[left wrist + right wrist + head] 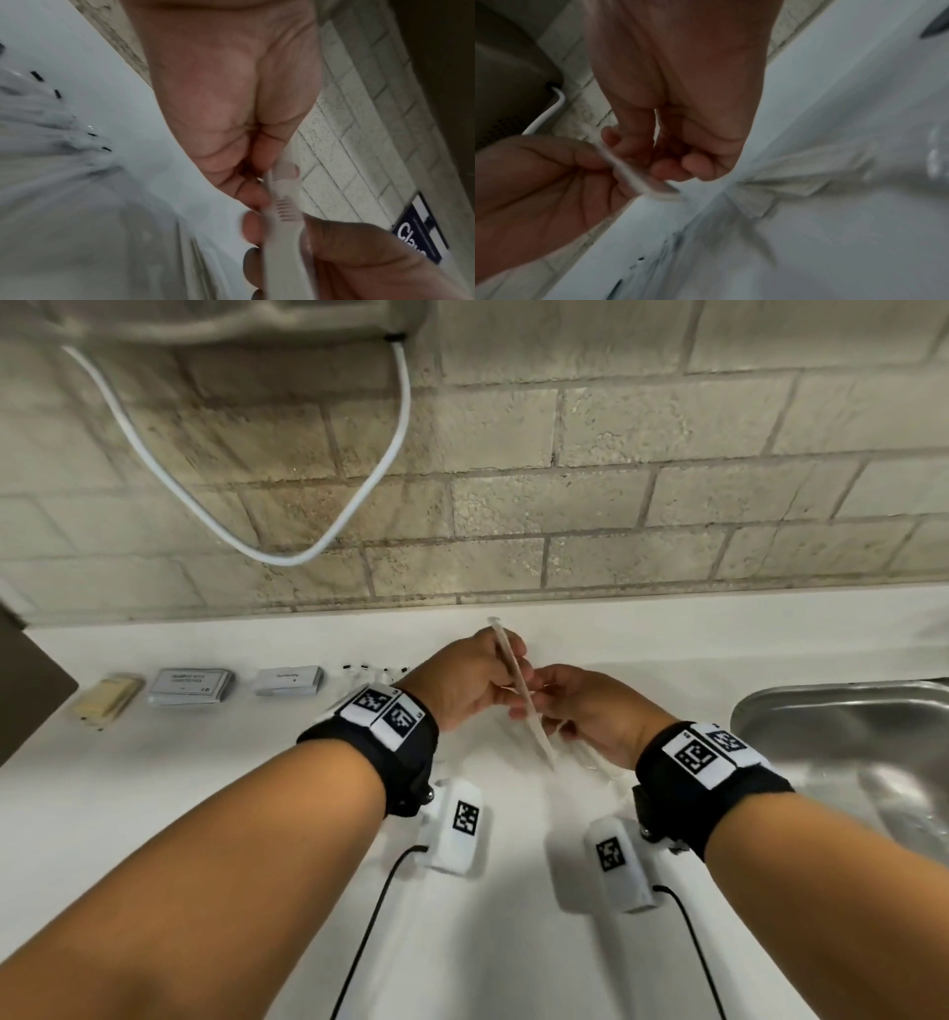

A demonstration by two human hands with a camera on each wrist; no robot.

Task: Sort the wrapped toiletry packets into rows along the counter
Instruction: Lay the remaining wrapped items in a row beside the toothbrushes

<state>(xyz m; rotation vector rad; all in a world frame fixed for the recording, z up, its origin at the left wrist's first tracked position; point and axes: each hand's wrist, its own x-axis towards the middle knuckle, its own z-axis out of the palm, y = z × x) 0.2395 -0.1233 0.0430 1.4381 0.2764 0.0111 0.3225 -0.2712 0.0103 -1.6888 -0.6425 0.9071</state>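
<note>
Head view: I see a long, slim, clear-wrapped toothbrush packet (518, 688) lifted off the white counter (205, 762), slanting from the wall side down toward me.
Grip: my left hand (464, 680) curls round its upper half; my right hand (590, 711) pinches the lower half. Both hands grasp the same packet.
Left wrist view: ribbed handle markings on the packet (281, 209) show between the fingers.
Row so far: a pale yellow flat packet (108, 701), a grey printed box-shaped packet (190, 688) and a smaller grey packet (289, 681) lie side by side near the wall.
Loose stock: blurred clear wrappers (595, 762) lie under my right hand.
Risk: I judge the slick film could slip at hand-over, and the steel sink (847, 737) sits just to the right.
Pose: both forearms reach forward, wrists angled inward, hands meeting above the counter.
</note>
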